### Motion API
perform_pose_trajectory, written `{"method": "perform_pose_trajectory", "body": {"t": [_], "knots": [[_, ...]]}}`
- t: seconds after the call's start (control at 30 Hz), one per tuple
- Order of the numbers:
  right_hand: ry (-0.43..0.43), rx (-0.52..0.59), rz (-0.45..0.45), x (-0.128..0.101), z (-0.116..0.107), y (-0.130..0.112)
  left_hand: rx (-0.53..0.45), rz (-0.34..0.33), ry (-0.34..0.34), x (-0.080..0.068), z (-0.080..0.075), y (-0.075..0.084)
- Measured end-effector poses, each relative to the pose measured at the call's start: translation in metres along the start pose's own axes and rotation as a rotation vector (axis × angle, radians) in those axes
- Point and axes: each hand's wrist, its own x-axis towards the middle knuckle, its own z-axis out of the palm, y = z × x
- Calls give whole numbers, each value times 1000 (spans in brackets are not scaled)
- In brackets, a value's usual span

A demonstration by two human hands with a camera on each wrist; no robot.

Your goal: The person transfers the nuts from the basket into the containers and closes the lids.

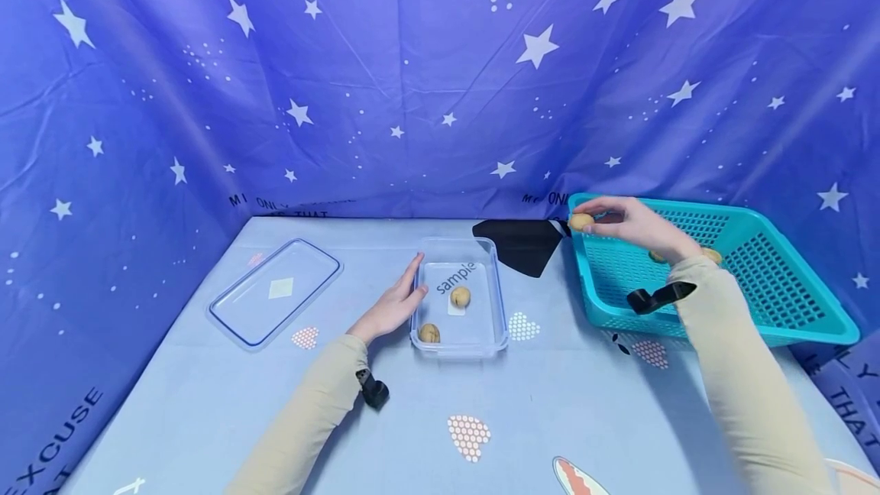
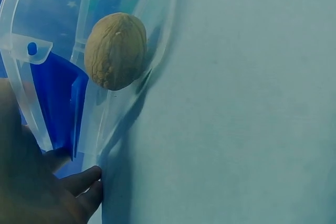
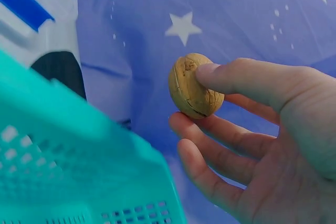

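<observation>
Head view gives me the whole table: my right hand (image 1: 635, 224) is raised over the near-left corner of the teal basket (image 1: 791, 323), thumb and fingers pinching a walnut (image 1: 580, 221) at their tips. Right wrist view confirms it: the thumb presses the walnut (image 3: 191, 85) from above, the fingers (image 3: 231, 137) curl beneath it, and the basket rim (image 3: 63, 145) sits below and to the left of them. Further walnuts lie in the basket behind my wrist, partly hidden.

My left hand (image 1: 393, 305) lies with straight, relaxed fingers against the left wall of the clear container (image 1: 496, 304), holding nothing. Just beyond those fingertips, inside the container, sit two walnuts: one near its middle (image 1: 460, 296), one in the near-left corner (image 1: 429, 333). Left wrist view shows a walnut (image 2: 115, 51) through the clear wall, with my fingertips (image 2: 84, 182) touching the container's edge below it.

Well to the left of my left hand, the container's lid (image 1: 275, 292) lies flat on the tablecloth (image 1: 550, 403).
</observation>
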Motion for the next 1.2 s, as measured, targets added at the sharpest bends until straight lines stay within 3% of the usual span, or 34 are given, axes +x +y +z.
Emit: {"method": "perform_pose_trajectory", "body": {"t": [0.43,0.77,1.2], "knots": [[-84,-6,-126,14,42,-14,-15,5,12,-1,-2,-4],[-142,46,-169,22,67,-19,-21,-20,10,-1,-3,-3],[-235,86,-245,26,97,-27,-18,1,28,-2,-2,-3]]}}
